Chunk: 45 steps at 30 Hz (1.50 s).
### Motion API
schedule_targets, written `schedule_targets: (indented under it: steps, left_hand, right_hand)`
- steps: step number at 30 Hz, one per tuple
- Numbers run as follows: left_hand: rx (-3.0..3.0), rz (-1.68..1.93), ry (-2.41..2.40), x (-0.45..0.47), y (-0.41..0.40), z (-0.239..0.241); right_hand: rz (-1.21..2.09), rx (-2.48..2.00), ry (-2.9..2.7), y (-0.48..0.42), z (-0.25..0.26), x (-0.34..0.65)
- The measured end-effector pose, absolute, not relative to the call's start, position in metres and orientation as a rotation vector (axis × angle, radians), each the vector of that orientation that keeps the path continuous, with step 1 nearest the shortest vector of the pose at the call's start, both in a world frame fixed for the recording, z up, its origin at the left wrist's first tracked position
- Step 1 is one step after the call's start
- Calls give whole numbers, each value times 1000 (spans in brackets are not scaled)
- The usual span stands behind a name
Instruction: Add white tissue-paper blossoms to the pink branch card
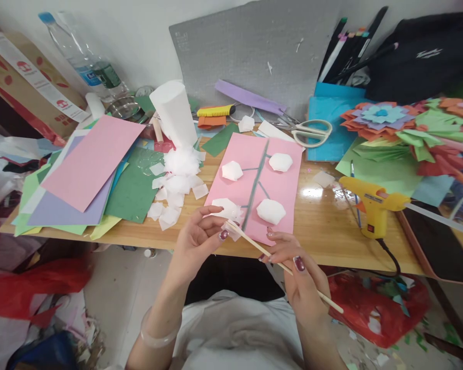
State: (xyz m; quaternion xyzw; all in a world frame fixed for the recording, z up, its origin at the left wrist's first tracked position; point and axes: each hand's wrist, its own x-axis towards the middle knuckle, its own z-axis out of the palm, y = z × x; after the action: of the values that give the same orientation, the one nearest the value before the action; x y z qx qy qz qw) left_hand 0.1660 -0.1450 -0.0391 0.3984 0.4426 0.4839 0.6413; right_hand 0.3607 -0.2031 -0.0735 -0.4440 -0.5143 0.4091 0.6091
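My right hand [303,270] grips a slim wooden chopstick [250,240], which slants up to the left. Around its far tip is a small white tissue paper square [236,232], pinched in the fingers of my left hand [196,239]. Both hands are over the near edge of a pink sheet [239,154]. On the sheet, a grey-green branch [259,174] carries white puffy tissue blossoms, such as this one [270,211]. My left fingers partly cover the lower left blossom [224,206]. Loose tissue squares [170,216] lie left of the sheet.
Coloured paper sheets [92,164] are stacked on the left, near a white paper roll [173,113]. Scissors [312,134] and a yellow cutter [216,110] lie at the back. A yellow glue gun [372,203], its cord, a phone [443,241] and paper flowers [386,118] occupy the right.
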Motion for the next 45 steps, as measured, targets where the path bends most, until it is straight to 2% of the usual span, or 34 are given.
schedule_targets:
  steps: [6,12,28,45]
  left_hand:
    - [871,1119,1084,169,-144,-42]
    - [935,1138,1073,162,-142,-41]
    - [1125,978,1078,167,-145,-34]
    - [1064,1052,1079,167,-144,-38]
  right_hand:
    - [989,-1013,-1140,-205,-71,360]
    - [893,-950,-1000,-200,-74,371]
    - [1024,-945,-1035,-201,-79,374]
    - [1051,-914,-999,-201,-79,378]
